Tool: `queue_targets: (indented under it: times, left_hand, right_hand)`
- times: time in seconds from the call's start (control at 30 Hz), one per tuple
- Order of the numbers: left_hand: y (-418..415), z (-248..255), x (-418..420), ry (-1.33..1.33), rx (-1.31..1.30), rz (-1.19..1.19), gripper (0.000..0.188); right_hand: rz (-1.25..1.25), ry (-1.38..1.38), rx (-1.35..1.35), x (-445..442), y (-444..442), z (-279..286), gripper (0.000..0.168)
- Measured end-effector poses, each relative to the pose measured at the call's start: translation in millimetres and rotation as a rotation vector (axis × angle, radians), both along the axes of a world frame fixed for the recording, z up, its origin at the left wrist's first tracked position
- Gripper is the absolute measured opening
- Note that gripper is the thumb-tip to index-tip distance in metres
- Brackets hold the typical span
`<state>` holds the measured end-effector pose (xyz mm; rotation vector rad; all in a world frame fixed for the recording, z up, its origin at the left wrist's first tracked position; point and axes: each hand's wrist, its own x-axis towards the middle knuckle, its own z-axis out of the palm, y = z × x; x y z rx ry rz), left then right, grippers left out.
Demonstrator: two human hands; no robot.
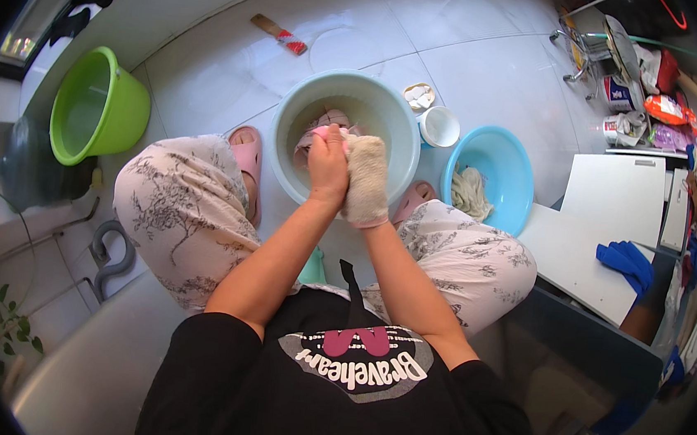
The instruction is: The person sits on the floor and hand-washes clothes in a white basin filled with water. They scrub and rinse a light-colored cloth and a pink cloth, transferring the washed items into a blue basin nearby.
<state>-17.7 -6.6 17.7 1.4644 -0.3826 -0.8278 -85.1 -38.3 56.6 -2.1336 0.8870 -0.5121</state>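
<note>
A pale blue plastic basin (280, 168) stands on the tiled floor between my feet, with water and pink cloth items (334, 117) in it. Over its near side, my left hand (328, 166) is closed on a bit of pink cloth (320, 132). My right hand (367, 185) is inside a beige, fuzzy wash mitt (367, 172) with a pink cuff; its fingers are hidden. The two hands touch each other, and the pink cloth lies between them at the fingertips.
To the left stands a green bucket (137, 113). Right of the basin are a white tub (441, 127), a small dish of white pieces (419, 96) and a blue basin (519, 189) holding wet cloth (471, 194). A wooden-handled brush (279, 34) lies beyond. White boards (611, 197) stand at right.
</note>
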Motion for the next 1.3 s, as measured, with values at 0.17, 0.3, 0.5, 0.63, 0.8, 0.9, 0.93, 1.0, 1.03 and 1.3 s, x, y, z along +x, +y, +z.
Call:
queue_targets:
  times: [0.17, 0.3, 0.5, 0.63, 0.8, 0.9, 0.93, 1.0, 1.03, 1.3]
  left_hand:
    - [13, 21, -16, -0.052, 0.046, -0.236, 0.039]
    - [9, 19, -12, 0.461, 0.0, -0.147, 0.037]
    - [5, 39, 20, 1.153, -0.303, -0.004, 0.028]
    - [4, 32, 10, 0.652, -0.272, -0.176, 0.025]
    - [18, 30, -29, 0.707, -0.196, -0.155, 0.032]
    - [24, 40, -35, 0.594, -0.176, -0.221, 0.036]
    - [23, 44, -26, 0.711, -0.207, -0.19, 0.034]
    - [21, 51, -7, 0.907, -0.287, -0.116, 0.031]
    - [22, 51, 1, 0.98, -0.335, -0.079, 0.03]
    - [22, 40, -27, 0.805, -0.185, -0.092, 0.027]
  right_hand:
    - [-0.395, -0.48, 0.447, -21, 1, -63, 0.015]
    - [-0.379, -0.705, 0.846, -23, 7, -66, 0.021]
    - [-0.547, -1.019, 1.539, -10, 2, -19, 0.025]
    - [-0.464, -0.901, 1.23, 11, 16, 37, 0.035]
    - [-0.248, -0.661, 1.271, -18, -23, 5, 0.044]
    - [-0.611, -0.675, 1.346, -25, -34, -14, 0.045]
    - [-0.598, -0.697, 1.32, -21, -28, -12, 0.044]
    - [-0.534, -0.681, 1.195, -11, -1, -3, 0.043]
    - [-0.489, -0.648, 1.128, -3, 10, 4, 0.043]
    - [-0.263, -0.474, 1.656, -25, -42, -26, 0.039]
